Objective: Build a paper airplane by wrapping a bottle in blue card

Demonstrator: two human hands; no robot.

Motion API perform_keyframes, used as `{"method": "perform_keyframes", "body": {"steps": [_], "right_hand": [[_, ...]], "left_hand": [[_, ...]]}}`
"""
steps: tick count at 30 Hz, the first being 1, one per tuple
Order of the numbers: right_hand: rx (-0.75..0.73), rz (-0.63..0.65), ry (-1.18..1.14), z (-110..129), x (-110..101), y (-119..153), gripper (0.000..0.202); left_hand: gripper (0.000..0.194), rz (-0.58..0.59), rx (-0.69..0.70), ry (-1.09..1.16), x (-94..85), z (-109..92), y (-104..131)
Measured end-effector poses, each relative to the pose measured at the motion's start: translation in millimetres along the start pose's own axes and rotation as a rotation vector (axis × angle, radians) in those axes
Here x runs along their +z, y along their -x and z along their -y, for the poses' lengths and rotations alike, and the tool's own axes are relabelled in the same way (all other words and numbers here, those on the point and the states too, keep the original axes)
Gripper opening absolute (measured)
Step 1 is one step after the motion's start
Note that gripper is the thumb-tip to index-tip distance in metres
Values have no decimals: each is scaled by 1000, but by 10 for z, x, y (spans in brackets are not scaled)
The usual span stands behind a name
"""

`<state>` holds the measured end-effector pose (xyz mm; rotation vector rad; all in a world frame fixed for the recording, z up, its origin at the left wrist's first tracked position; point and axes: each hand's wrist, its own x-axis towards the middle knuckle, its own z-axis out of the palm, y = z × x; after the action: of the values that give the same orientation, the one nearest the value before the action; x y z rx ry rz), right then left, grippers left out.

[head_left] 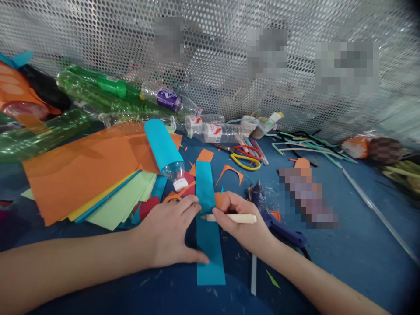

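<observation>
A long blue paper strip (208,249) lies lengthwise in front of me on the dark blue surface. My left hand (167,229) rests at its left edge, thumb and fingers spread apart, with the thumb and fingertips on the paper. In my right hand (244,218) a pale-barrelled marker (241,218) is pinched, its brownish tip pointing left at the strip's middle, between the two hands. Whether the tip touches the paper I cannot tell. Just beyond the left hand lies a plastic bottle (173,169) wrapped in blue paper, its white cap towards me.
Stacked coloured paper sheets (85,175) lie at left. Yellow-and-red-handled scissors (246,161) and clear bottles (226,131) are farther back, before a perforated metal screen (210,52). A dark blue glue gun (278,225) lies behind my right hand, near orange paper scraps (229,171).
</observation>
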<state>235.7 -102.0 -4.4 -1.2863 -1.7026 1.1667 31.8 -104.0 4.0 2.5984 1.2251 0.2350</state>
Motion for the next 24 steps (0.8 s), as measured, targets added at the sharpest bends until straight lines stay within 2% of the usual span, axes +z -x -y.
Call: {"method": "perform_keyframes", "body": {"steps": [6,14,24], "right_hand": [[32,68,-6,52,13,10,26],[73,208,23,98,-28,50,27],[57,389,34,151,-77,55,24]], "left_hand": [[92,46,-5,-29,-15,-13,6],[93,26,25,-25,10,8,-3],[94,-17,67,-53,74,18,9]]}}
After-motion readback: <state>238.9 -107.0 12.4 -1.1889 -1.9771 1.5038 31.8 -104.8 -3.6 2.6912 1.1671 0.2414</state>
